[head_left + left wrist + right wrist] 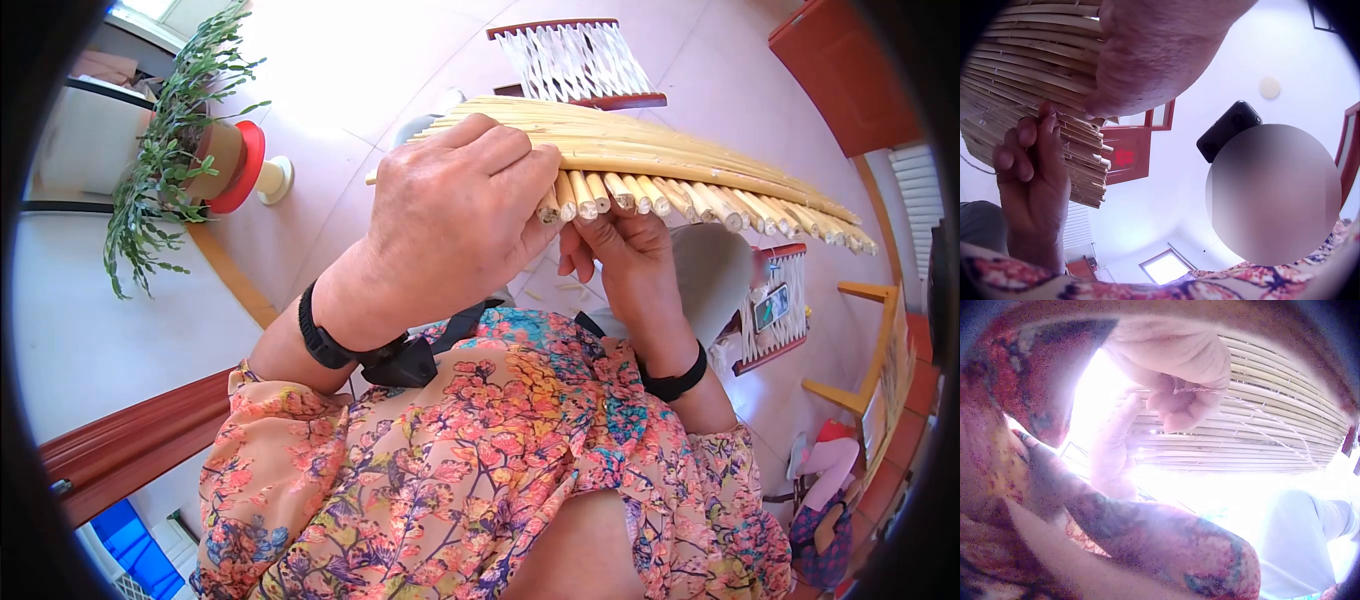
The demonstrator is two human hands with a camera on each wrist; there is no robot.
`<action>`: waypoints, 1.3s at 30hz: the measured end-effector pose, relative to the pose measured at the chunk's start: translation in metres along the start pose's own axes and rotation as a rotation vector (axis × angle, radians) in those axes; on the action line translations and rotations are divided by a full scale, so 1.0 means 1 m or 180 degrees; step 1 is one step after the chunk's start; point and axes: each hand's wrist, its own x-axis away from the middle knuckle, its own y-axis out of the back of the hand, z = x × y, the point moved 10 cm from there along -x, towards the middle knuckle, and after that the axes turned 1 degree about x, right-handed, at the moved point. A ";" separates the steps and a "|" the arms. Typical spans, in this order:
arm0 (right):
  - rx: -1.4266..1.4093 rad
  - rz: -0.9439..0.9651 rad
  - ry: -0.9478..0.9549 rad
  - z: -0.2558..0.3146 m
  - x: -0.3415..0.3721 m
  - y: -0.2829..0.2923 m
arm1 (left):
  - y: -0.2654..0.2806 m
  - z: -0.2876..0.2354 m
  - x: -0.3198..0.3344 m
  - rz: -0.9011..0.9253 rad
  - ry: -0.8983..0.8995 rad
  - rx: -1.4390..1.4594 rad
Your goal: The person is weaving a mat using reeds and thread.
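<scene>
A mat of pale plant stalks (650,150), stitched side by side with thread, is held up in front of the chest, its cut stalk ends toward the body. My left hand (455,215) grips the mat's near edge, thumb at the stalk ends. Below those ends is my right hand (640,265), its fingers curled under the mat. In the left wrist view the right hand (1035,162) pinches close against the mat's underside. A thin light thread (1260,412) runs from the right fingers along the stalks in the right wrist view.
A stool with a white cord seat (570,62) stands ahead. Another corded stool (785,310) at the right carries a phone (771,308). On the left are a potted plant (170,150) and a red-rimmed stand (245,165). A wooden frame (870,350) leans at far right.
</scene>
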 end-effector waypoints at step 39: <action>-0.0831 -0.0685 0.0020 -0.007 -0.010 0.047 | -0.039 -0.021 -0.020 0.0309 -0.0207 0.0047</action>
